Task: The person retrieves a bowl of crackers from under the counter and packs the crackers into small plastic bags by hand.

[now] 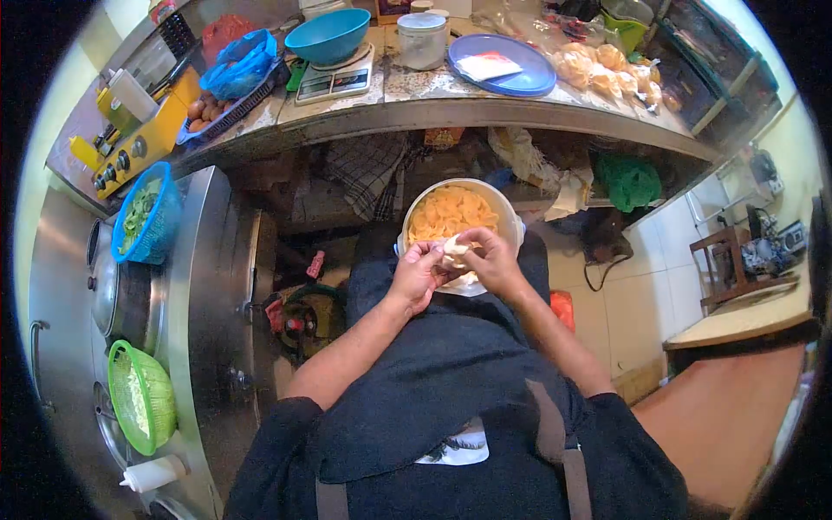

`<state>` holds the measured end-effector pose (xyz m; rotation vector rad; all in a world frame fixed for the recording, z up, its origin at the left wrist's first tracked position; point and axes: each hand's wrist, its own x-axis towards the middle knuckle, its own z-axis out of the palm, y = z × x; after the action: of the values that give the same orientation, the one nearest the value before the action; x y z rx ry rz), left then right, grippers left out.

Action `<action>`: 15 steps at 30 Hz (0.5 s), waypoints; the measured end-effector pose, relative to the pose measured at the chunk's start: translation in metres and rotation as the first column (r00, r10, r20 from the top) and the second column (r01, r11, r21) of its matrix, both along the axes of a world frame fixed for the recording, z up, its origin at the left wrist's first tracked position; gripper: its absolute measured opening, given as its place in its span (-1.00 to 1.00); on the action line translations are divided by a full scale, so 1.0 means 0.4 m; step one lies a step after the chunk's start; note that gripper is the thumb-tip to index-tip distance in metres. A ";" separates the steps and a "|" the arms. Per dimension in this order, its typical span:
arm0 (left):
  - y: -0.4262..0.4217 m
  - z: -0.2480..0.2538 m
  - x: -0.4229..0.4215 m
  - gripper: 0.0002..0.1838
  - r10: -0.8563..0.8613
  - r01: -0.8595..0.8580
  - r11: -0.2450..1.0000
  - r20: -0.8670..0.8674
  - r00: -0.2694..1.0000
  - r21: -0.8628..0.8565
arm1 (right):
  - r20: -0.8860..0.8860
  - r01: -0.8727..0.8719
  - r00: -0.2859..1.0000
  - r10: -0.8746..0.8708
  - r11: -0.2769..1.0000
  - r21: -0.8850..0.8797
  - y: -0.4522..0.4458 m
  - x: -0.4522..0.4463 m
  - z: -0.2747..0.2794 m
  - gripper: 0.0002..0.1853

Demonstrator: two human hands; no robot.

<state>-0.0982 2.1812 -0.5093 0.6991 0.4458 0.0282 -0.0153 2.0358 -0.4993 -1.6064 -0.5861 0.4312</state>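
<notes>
A white tub (pixel 412 215) sits on my lap, filled with orange-yellow chips (pixel 452 211). Over its near side, my left hand (pixel 418 279) and my right hand (pixel 494 263) meet with fingers closed. Between them they pinch a small, pale, crumpled piece (pixel 454 250) that looks like thin plastic; its exact kind is unclear. Some fingertips are hidden behind it. More whitish material (pixel 466 283) shows below my hands at the near rim of the tub.
On the counter ahead stand a blue bowl (pixel 328 36) on a kitchen scale (pixel 336 81), a lidded white container (pixel 423 42), a blue plate (pixel 539 76) and several filled bags (pixel 598 69). Blue (pixel 156 247) and green baskets (pixel 158 390) are at left.
</notes>
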 end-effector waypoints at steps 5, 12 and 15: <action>0.014 -0.046 0.003 -0.87 -0.023 0.020 0.991 0.022 1.000 0.130 | 0.010 -0.015 1.000 0.016 0.995 -0.099 0.013 -0.011 0.025 -0.82; 0.023 -0.006 -0.004 -0.84 0.032 -0.032 0.999 -0.047 0.998 -0.002 | -0.273 0.024 0.962 0.006 0.994 0.105 -0.022 0.022 0.063 -0.83; 0.018 0.008 -0.004 -0.84 0.028 -0.031 0.999 -0.048 0.998 -0.044 | -0.139 0.075 0.989 -0.057 0.989 0.129 -0.014 0.034 0.055 -0.84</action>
<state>-0.0998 2.1885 -0.5059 0.6507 0.5004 0.0297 -0.0019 2.0304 -0.4773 -1.4519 -0.4480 0.4386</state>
